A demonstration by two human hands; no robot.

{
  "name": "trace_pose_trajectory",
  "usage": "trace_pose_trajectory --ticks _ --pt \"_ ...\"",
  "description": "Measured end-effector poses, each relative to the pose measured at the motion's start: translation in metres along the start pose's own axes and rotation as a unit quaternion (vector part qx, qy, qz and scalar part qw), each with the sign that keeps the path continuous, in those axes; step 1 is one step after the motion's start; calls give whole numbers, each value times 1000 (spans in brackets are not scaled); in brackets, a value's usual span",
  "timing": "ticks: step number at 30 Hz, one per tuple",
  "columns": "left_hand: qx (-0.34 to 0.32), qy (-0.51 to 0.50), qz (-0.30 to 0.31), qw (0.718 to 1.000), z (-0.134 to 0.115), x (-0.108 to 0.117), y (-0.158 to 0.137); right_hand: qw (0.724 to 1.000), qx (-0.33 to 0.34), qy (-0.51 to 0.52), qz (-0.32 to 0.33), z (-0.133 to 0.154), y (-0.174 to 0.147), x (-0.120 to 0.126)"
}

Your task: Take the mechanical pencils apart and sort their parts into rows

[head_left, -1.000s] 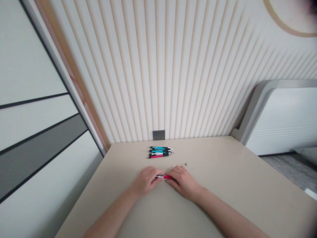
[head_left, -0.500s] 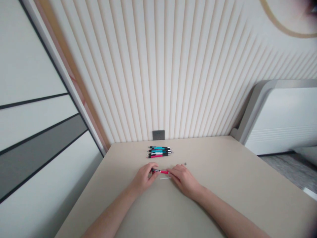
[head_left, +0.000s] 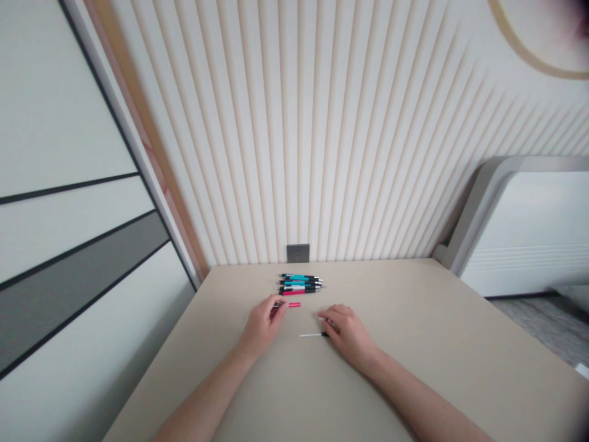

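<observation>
My left hand [head_left: 265, 321] is closed on a red pen barrel [head_left: 293, 304], whose red end points right beyond the fingertips. Its other end is mostly covered by my fingers. To the right, my right hand [head_left: 346, 333] rests low over the table with its fingers bent together. A small pale bit shows at those fingertips, too small to name. Beneath that hand, a thin white pen refill [head_left: 310, 336] lies on the table, with a black piece [head_left: 324, 334] at its right end, partly hidden by the hand.
Several pens [head_left: 300, 284] in blue, white and red with black grips lie in a row behind my hands. The beige table [head_left: 396, 294] meets a ribbed wall with a dark socket [head_left: 298, 253]. A white cabinet [head_left: 92, 319] stands at left, a pale headboard [head_left: 529, 221] at right.
My hands have moved apart. The red barrel went left and away with my left hand, out of my right fingers. The black piece by the refill now shows.
</observation>
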State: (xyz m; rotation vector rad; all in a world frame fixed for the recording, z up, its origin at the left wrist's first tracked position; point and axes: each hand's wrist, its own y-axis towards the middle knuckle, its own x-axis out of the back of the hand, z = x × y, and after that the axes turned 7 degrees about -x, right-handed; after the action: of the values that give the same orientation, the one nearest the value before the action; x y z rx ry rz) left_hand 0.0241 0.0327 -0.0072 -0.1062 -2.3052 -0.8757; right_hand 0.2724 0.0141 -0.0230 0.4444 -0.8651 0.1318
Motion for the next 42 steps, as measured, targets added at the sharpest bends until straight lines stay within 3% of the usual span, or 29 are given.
trace_pose_trajectory --ticks 3,9,15,22,25,32,37,42 --pt "38 -18 -13 999 1 2 2 1000 -15 -3 6 0 0 0" --pt "16 -42 -36 998 2 2 6 999 -42 6 26 0 -1 0" --pt "74 -94 -80 990 6 0 3 1000 -21 18 4 0 0 0" --pt "73 -143 -118 980 13 -1 4 999 -35 9 19 -1 -1 -3" --pt "43 -75 -95 992 11 3 3 999 -42 6 27 0 -1 -1" --pt "-44 62 56 996 8 9 -2 999 -25 -46 7 17 -4 0" --pt "-19 114 83 990 20 3 -2 990 16 -123 60 51 6 -12" --pt "-8 161 110 981 22 1 1 979 -7 -179 98 72 32 -30"
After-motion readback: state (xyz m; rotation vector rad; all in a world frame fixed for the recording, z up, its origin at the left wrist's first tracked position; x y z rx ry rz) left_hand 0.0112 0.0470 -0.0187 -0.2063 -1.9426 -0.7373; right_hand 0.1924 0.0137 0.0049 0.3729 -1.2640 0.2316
